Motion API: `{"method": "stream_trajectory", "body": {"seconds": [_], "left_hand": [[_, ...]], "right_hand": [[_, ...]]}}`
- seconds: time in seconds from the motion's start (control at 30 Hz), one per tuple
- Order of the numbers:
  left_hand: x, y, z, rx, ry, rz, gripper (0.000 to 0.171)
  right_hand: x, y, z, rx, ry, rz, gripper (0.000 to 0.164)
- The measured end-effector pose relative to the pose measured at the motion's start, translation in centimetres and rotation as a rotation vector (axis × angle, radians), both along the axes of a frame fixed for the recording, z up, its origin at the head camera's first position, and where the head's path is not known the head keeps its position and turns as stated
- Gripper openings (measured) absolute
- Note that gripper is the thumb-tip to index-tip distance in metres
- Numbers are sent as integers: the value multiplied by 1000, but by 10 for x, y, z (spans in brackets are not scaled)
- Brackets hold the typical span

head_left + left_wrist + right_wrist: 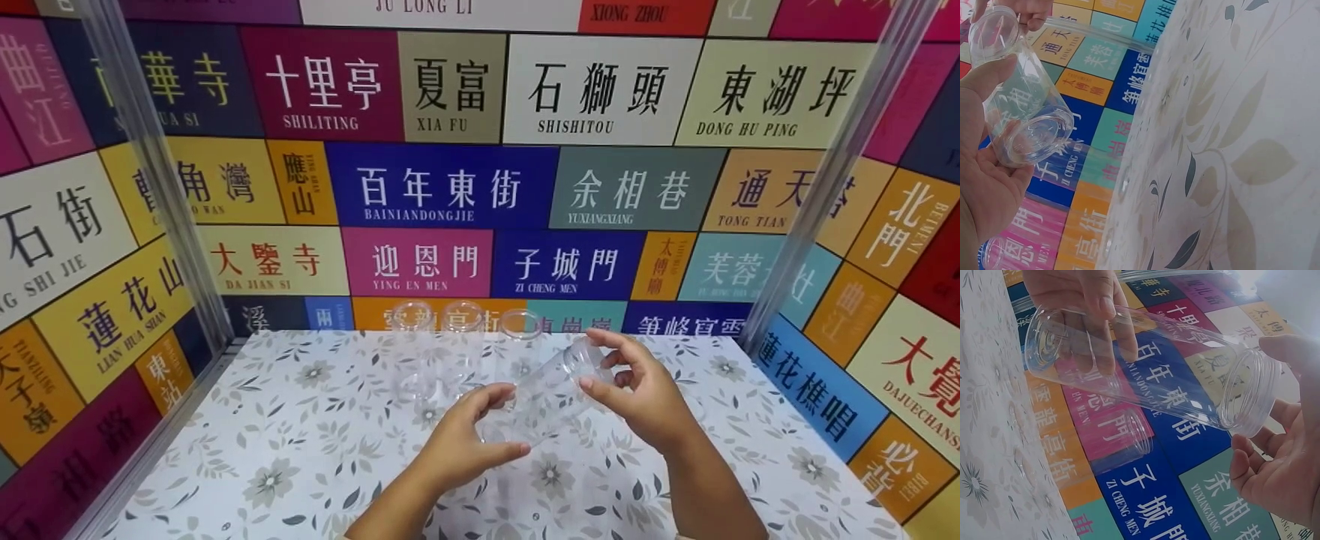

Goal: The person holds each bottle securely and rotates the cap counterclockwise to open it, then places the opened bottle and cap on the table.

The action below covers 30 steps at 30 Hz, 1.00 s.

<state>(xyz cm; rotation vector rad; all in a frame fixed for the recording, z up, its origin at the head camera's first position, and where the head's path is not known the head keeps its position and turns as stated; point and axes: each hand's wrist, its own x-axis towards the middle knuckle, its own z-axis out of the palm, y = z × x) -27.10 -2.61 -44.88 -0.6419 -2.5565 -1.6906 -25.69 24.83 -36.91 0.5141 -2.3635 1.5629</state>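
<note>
A clear plastic jar [551,390] is held tilted above the table, its neck up to the right and its base down to the left. My left hand [466,439] holds it around the lower end, thumb on one side and fingers on the other. At the neck, my right hand [641,394] grips the ringed rim between thumb and fingers. The right wrist view shows the jar's see-through wall [1151,363], with nothing visible inside. Whether a clear lid covers the mouth, I cannot tell.
Three similar clear jars stand in a row toward the back: one at left [411,364], one in the middle [463,349], one at right [519,326]. A leaf-patterned cloth covers the table [270,480]. Colourful sign-covered walls [442,187] and metal posts [161,165] enclose it.
</note>
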Motion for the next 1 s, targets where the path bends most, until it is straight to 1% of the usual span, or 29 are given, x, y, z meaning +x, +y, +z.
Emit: {"method": "stream_trajectory", "body": {"seconds": [0.07, 0.17, 0.33, 0.4, 0.5, 0.57, 0.73, 0.87, 1.0], "left_hand": [[0, 0, 0, 4, 3, 3, 78], [-1, 1, -1, -3, 11, 24, 77], [-2, 3, -4, -31, 46, 60, 78], [-2, 5, -5, -35, 61, 69, 77], [-4, 8, -8, -27, 64, 84, 77], [-6, 11, -9, -11, 67, 81, 78], [-14, 20, -15, 57, 29, 58, 78], [-20, 28, -19, 80, -18, 75, 78], [-27, 38, -20, 91, -30, 96, 79]], "right_hand": [[0, 1, 1, -12, 9, 5, 62], [0, 4, 1, -44, 12, 20, 63], [0, 9, 2, -94, 3, 43, 66], [-1, 13, 1, -104, -10, 49, 68], [-3, 18, -1, -110, -37, 48, 68], [-4, 22, -2, -114, -58, 40, 68], [-8, 32, -10, -111, -89, -17, 65], [-14, 42, -16, -117, -106, -45, 66], [-20, 54, -22, -111, -145, -68, 71]]}}
